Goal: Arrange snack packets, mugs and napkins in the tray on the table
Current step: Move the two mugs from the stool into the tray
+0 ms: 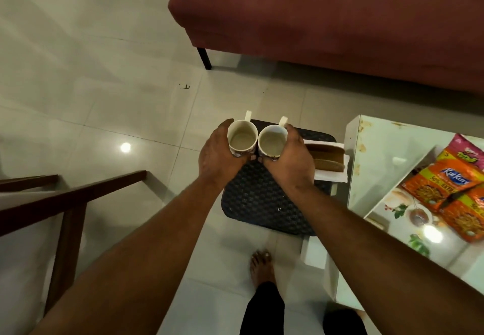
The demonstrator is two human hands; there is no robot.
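Note:
My left hand grips a white mug and my right hand grips a second white mug. Both mugs are upright and empty, side by side, handles pointing away from me, held above a black woven stool. Napkins in a brown holder lie on the stool's right side. On the white table at the right sits a floral tray with orange and pink snack packets in it.
A maroon sofa fills the back, its black leg on the tiled floor. A wooden chair frame stands at the left. My bare foot is on the floor below the stool.

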